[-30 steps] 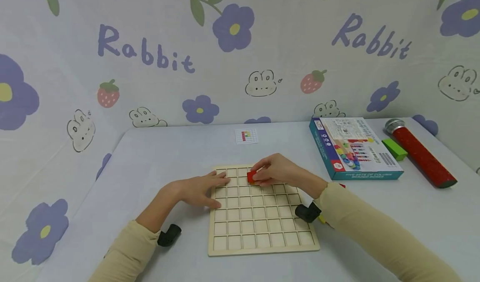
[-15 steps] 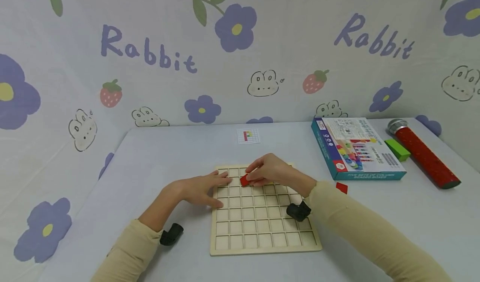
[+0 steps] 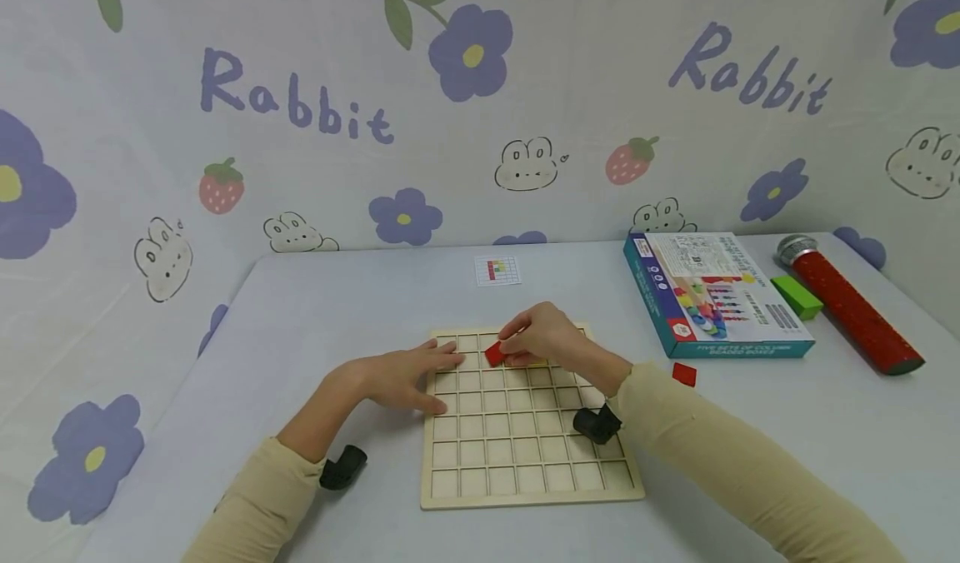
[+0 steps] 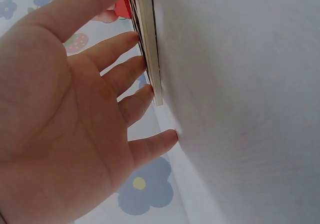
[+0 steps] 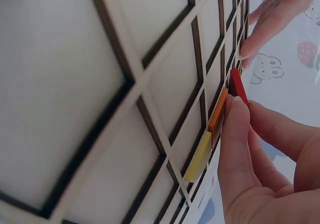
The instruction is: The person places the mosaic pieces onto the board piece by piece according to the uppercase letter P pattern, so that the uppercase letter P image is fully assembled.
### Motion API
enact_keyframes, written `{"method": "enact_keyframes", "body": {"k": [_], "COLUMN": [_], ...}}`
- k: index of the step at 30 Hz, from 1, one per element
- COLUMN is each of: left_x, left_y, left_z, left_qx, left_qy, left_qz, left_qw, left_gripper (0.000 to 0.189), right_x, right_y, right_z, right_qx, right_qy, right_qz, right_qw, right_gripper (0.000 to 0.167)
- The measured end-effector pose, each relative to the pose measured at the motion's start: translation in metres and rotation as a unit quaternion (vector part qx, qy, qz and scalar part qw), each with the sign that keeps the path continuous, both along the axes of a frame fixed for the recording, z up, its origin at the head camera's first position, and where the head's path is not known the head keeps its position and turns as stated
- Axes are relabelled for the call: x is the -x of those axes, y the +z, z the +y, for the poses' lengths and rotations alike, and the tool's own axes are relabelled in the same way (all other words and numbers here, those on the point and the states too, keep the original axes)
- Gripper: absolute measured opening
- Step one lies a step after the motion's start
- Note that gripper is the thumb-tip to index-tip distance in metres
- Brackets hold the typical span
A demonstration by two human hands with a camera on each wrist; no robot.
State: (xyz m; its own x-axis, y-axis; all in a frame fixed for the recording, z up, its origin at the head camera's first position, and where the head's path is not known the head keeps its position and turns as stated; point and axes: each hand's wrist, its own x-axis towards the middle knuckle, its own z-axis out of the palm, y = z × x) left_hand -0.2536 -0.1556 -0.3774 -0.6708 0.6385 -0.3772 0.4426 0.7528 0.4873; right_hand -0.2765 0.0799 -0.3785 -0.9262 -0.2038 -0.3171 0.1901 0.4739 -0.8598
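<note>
A wooden grid board (image 3: 532, 504) lies on the table in the head view. My left hand (image 3: 393, 380) rests at its upper left side, fingers spread over the edge; in the left wrist view the little finger touches the tabletop. Between thumb and fingers, my right hand (image 3: 555, 340) pinches a red square tile (image 3: 493, 353), tilted over a cell of the far rows. From the right wrist, an orange tile (image 5: 218, 118) and a yellow tile (image 5: 199, 158) show in cells beside the red one, partly behind the right fingers in the head view.
Right of the board lies another red tile (image 3: 684, 374). Farther back are a teal game box (image 3: 720, 296), a green block (image 3: 797, 297) and a red microphone (image 3: 851, 309). A small pattern card (image 3: 498, 271) lies behind the board.
My right hand has shifted slightly left with the red tile, which is now tilted. The loose red tile came out from behind the right sleeve. My left hand stays put.
</note>
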Motion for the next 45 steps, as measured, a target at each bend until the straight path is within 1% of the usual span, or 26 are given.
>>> {"method": "enact_keyframes", "body": {"k": [6, 12, 15, 17, 21, 24, 28, 33, 38, 45], "left_x": [-0.001, -0.001, 0.000, 0.000, 0.000, 0.001, 0.001, 0.001, 0.000, -0.001], "left_y": [-0.001, -0.003, -0.005, -0.006, -0.007, -0.006, -0.004, -0.004, -0.002, -0.002], "left_z": [0.001, 0.001, 0.002, 0.003, 0.005, 0.005, 0.005, 0.004, 0.003, 0.001], "left_qx": [-0.001, -0.003, -0.005, -0.005, -0.001, 0.003, 0.002, 0.004, 0.004, 0.003], "left_qy": [-0.001, -0.007, -0.008, -0.008, -0.010, -0.015, -0.017, -0.013, -0.010, -0.005], "left_qz": [-0.001, 0.000, -0.002, -0.003, -0.002, 0.003, 0.007, 0.010, 0.011, 0.007], "left_qw": [1.0000, 1.0000, 1.0000, 0.9999, 0.9999, 0.9999, 0.9998, 0.9999, 0.9999, 1.0000], "left_gripper": [0.073, 0.074, 0.074, 0.074, 0.074, 0.074, 0.074, 0.073, 0.073, 0.073], "right_x": [-0.002, -0.003, -0.002, -0.002, -0.002, -0.002, -0.004, -0.011, -0.022, -0.038], "right_y": [-0.001, -0.001, -0.002, -0.002, -0.002, 0.000, 0.004, 0.009, 0.010, 0.007], "right_z": [-0.002, -0.001, 0.003, 0.010, 0.031, 0.051, 0.077, 0.108, 0.135, 0.168], "right_qx": [-0.026, -0.040, -0.027, -0.012, 0.021, 0.044, 0.056, 0.056, 0.045, 0.019], "right_qy": [0.013, 0.038, 0.061, 0.086, 0.144, 0.167, 0.163, 0.147, 0.136, 0.112], "right_qz": [0.012, 0.006, 0.002, 0.000, -0.007, -0.020, -0.033, -0.036, -0.026, -0.022], "right_qw": [0.9995, 0.9985, 0.9978, 0.9963, 0.9893, 0.9849, 0.9844, 0.9868, 0.9893, 0.9933], "right_gripper": [0.016, 0.018, 0.022, 0.027, 0.039, 0.044, 0.047, 0.052, 0.056, 0.056]}}
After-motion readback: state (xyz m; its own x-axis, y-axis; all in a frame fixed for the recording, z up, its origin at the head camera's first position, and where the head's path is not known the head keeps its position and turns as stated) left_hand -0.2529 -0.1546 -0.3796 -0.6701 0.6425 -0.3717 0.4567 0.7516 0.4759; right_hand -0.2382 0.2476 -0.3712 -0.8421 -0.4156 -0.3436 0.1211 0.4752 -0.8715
